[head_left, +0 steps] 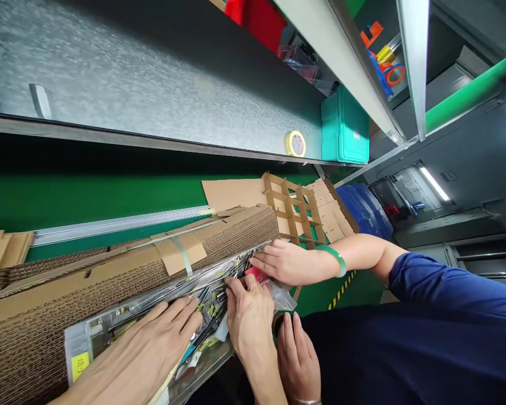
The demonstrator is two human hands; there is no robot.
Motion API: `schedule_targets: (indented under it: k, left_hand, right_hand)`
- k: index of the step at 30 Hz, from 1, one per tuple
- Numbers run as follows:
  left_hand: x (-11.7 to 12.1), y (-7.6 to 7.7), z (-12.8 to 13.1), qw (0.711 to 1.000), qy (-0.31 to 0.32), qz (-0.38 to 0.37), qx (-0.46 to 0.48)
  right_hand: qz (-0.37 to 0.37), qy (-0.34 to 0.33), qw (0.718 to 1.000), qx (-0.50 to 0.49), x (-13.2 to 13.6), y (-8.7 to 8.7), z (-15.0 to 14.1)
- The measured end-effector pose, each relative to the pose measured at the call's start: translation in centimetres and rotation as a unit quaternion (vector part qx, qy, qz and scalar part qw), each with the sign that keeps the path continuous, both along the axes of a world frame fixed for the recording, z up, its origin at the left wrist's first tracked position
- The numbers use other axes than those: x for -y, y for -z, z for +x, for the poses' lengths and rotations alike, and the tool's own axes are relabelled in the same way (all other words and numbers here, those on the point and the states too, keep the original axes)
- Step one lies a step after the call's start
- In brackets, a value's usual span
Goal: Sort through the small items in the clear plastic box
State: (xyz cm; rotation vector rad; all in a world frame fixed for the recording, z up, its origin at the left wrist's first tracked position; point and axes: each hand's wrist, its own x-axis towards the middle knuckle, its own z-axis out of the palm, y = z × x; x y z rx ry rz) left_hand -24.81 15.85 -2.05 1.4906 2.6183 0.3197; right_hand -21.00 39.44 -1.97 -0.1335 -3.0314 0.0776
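Left hand lies flat, fingers spread, on the plastic bags.

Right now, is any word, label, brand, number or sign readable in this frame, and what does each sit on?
None can be read.
Yellow sticker on the clear plastic bag: too blurred to tell if printed.
White label on the teal box: too small.
Red tag near the co-worker's hand: no legible text.
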Motion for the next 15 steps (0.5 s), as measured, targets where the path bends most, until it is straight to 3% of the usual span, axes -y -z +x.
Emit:
schedule_targets:
  k: [3, 6, 8, 10, 11, 12, 13, 15]
  left_hand:
    - [0.4, 1.0, -0.1, 1.0, 0.011, 0.004, 0.004]
    - [1.1, 2.6, -0.3, 0.999, 0.03, 0.02, 0.028]
    - [1.4, 3.6, -0.3, 0.997, 0.031, 0.038, 0.053]
    - [1.6, 4.1, -0.1, 0.995, 0.022, 0.055, 0.076]
    - [1.7, 4.1, 0.0, 0.995, 0.017, 0.059, 0.084]
    - [1.7, 4.1, 0.1, 0.994, 0.014, 0.062, 0.088]
    - [1.7, 4.1, 0.2, 0.994, 0.015, 0.064, 0.086]
    - [1.7, 3.9, 0.4, 0.995, 0.025, 0.065, 0.069]
  right_hand:
    - [-0.021, -0.003, 1.0, -0.01, -1.4, -1.2, -0.8]
    - [-0.029, -0.017, 0.999, -0.033, -4.6, -3.8, -2.1]
    - [-0.051, -0.121, 0.991, -0.003, -7.2, -5.9, -3.0]
    - [-0.098, -0.314, 0.939, 0.104, -8.9, -7.3, -3.1]
    - [-0.105, -0.322, 0.935, 0.107, -9.0, -7.4, -2.7]
    - [-0.092, -0.217, 0.971, 0.032, -8.6, -7.1, -1.9]
    - [-0.078, -0.126, 0.989, -0.008, -7.8, -6.3, -0.8]
    - [-0.078, 0.012, 0.996, -0.035, -5.4, -4.3, 2.2]
